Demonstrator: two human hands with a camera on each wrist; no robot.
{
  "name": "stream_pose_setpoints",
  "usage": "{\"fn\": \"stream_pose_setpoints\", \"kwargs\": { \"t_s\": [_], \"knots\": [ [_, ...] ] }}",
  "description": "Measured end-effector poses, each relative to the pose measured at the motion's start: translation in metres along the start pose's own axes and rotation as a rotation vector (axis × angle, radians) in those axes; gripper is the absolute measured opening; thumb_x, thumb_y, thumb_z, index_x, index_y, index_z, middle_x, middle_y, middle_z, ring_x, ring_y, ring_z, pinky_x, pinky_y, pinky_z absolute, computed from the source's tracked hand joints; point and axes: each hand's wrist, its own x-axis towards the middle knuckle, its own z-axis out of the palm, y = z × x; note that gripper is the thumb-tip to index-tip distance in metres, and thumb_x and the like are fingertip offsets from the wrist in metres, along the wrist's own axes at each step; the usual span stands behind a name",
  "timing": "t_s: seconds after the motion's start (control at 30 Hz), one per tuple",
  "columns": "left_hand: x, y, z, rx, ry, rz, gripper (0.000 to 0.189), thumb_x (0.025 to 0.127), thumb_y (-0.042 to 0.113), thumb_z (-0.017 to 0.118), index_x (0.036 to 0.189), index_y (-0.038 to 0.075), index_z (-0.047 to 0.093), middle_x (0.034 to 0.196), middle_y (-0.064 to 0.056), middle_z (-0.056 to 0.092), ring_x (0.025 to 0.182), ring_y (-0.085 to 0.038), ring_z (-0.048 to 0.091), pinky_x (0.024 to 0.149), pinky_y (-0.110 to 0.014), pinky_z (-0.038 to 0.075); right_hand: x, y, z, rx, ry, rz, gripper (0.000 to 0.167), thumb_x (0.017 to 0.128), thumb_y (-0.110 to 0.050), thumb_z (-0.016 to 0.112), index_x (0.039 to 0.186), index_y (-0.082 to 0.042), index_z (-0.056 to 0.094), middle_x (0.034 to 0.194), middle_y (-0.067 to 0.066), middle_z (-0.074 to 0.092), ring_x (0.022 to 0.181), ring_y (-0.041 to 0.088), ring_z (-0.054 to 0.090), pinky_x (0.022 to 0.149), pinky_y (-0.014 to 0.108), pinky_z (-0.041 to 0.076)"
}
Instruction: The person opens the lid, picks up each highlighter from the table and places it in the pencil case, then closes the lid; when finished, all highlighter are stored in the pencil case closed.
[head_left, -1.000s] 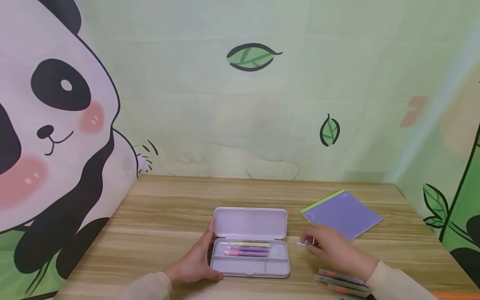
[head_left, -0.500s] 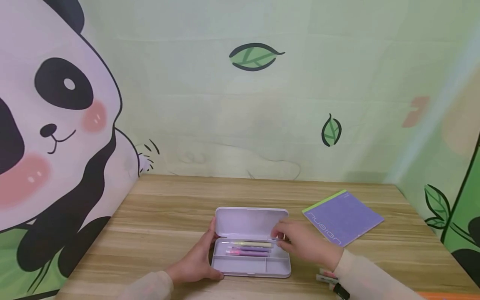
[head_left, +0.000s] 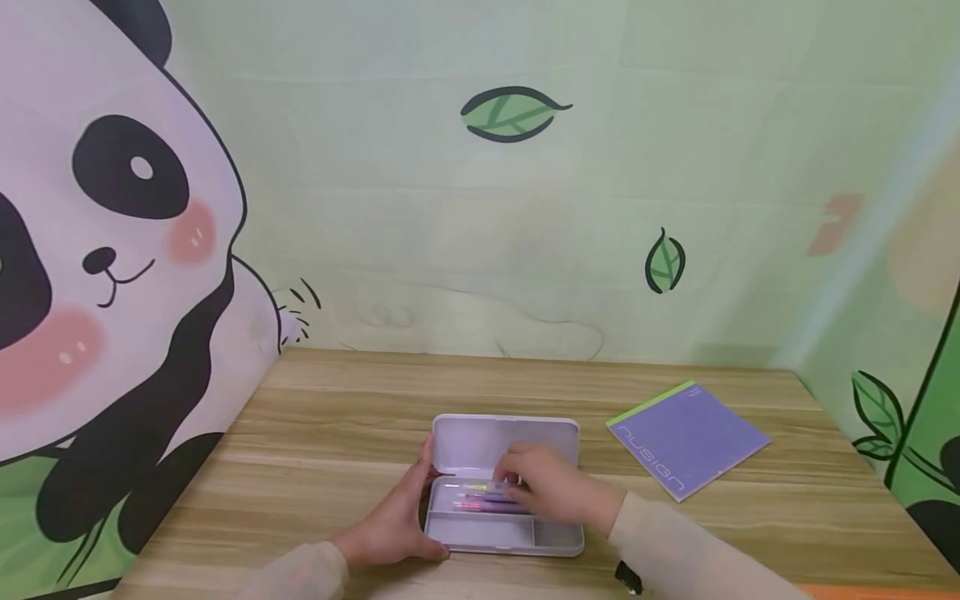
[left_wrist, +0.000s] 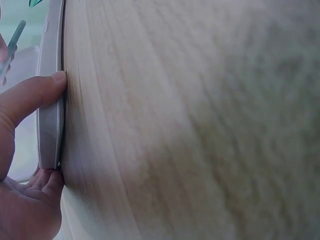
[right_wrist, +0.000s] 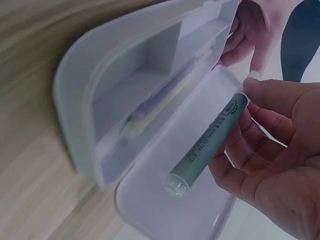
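An open white pencil case lies on the table, its lid tipped back. Several pens, with pink, purple and yellow among them, lie in its rear compartment. My left hand grips the case's left end, thumb on the front wall in the left wrist view. Over the case, my right hand pinches a grey-green highlighter near one end, between thumb and fingers. In the right wrist view the highlighter hangs tilted above the lid, apart from the case. My right hand hides part of the pens in the head view.
A purple notebook with a green edge lies to the right on the wooden table. A black pen end shows beside the right sleeve, which covers the spot where other pens lay. An orange strip borders the lower right.
My right hand has moved left from beside the notebook to above the pencil case, carrying the highlighter. My left hand has kept its hold on the case.
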Motion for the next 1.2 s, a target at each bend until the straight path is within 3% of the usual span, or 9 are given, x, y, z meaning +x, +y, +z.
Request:
{"fn": "stream_pose_setpoints", "kwargs": {
  "t_s": [0.23, 0.57, 0.87, 1.2],
  "knots": [
    [0.001, -0.003, 0.000, 0.006, -0.004, -0.003, 0.146, 0.056, 0.007, 0.091, 0.154, 0.019, -0.016, 0.144, -0.016, 0.041, 0.135, -0.027, 0.041, 0.110, -0.025, 0.030, 0.016, -0.009, 0.015, 0.005, -0.040, -0.002, 0.008, 0.085, -0.009, 0.070, 0.093, -0.008, 0.070, 0.085, 0.000, 0.061, 0.076, 0.007, 0.054, 0.072, 0.019, 0.046],
    [0.000, -0.003, 0.000, -0.012, -0.004, 0.028, 0.144, 0.056, 0.007, 0.091, 0.154, 0.015, -0.015, 0.141, -0.017, 0.043, 0.132, -0.028, 0.044, 0.108, -0.024, 0.034, 0.023, -0.012, 0.025, 0.028, -0.010, -0.062, 0.011, 0.083, -0.007, 0.072, 0.093, -0.004, 0.070, 0.082, 0.002, 0.059, 0.073, 0.007, 0.052, 0.069, 0.018, 0.046],
    [0.001, -0.003, 0.000, -0.011, 0.002, 0.033, 0.144, 0.056, 0.006, 0.091, 0.154, 0.015, -0.015, 0.140, -0.017, 0.043, 0.132, -0.028, 0.043, 0.109, -0.024, 0.032, 0.008, -0.003, 0.013, 0.131, -0.033, 0.064, 0.015, 0.085, -0.003, 0.066, 0.099, -0.003, 0.069, 0.087, 0.005, 0.060, 0.079, 0.012, 0.055, 0.073, 0.022, 0.047],
    [0.000, -0.002, 0.000, -0.020, 0.004, 0.026, 0.146, 0.056, 0.005, 0.091, 0.154, 0.016, -0.015, 0.140, -0.017, 0.043, 0.132, -0.028, 0.043, 0.109, -0.022, 0.030, -0.021, 0.015, -0.007, 0.173, 0.052, 0.025, 0.017, 0.086, -0.001, 0.066, 0.102, -0.001, 0.065, 0.087, 0.006, 0.058, 0.079, 0.016, 0.055, 0.071, 0.026, 0.050]
  ]
}}
